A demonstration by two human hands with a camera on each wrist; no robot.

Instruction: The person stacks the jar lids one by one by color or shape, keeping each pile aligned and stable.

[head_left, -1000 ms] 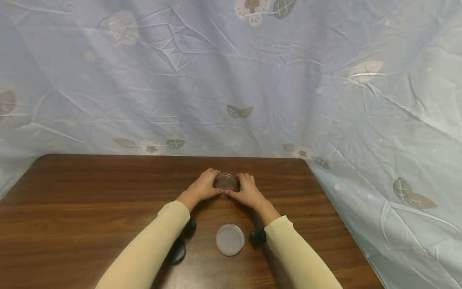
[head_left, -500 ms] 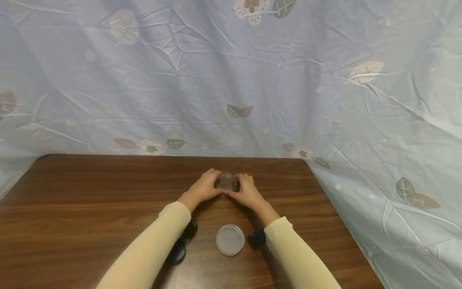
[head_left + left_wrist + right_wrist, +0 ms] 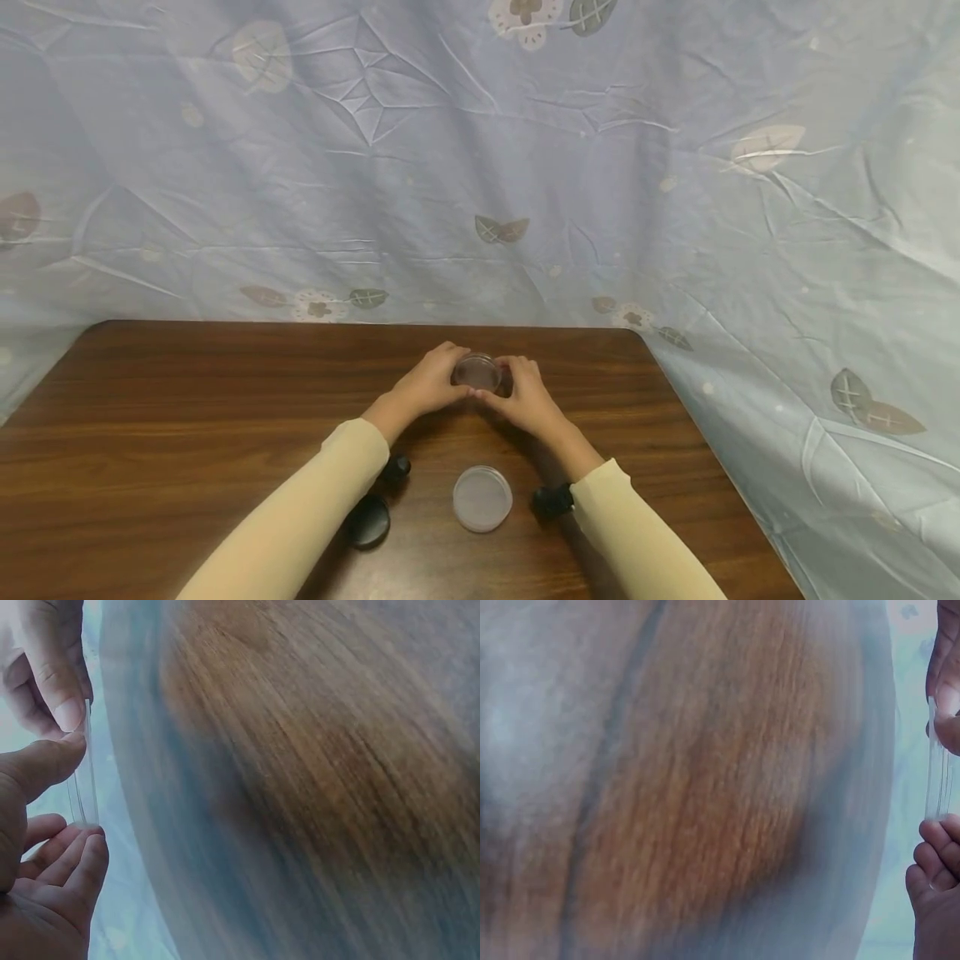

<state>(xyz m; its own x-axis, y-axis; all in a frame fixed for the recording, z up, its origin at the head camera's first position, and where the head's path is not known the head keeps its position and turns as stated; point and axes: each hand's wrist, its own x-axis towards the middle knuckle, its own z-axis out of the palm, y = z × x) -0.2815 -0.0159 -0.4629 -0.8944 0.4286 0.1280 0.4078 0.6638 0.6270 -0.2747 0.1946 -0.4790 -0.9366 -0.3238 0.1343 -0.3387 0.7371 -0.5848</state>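
Both hands hold a clear, shallow petri dish (image 3: 477, 373) over the far part of the table. My left hand (image 3: 432, 382) grips its left side, and my right hand (image 3: 525, 398) grips its right side. The two thumbs meet at the near rim. Seen edge-on in the left wrist view, the petri dish (image 3: 84, 784) stands between thumbs and fingertips. Only part of the dish (image 3: 937, 772) enters the right wrist view, at its right edge. A second clear round dish (image 3: 482, 498) lies on the table between the forearms.
A black round object (image 3: 368, 522) lies beside the left forearm on the brown wooden table (image 3: 187, 467). Black wrist devices (image 3: 551, 502) are worn under the sleeves. A patterned pale curtain (image 3: 420, 183) hangs behind the table and along its right side.
Both hands have shifted slightly right and farther away with the petri dish. The forearms have spread a little, showing more of the black round object. The second dish stays on the table.
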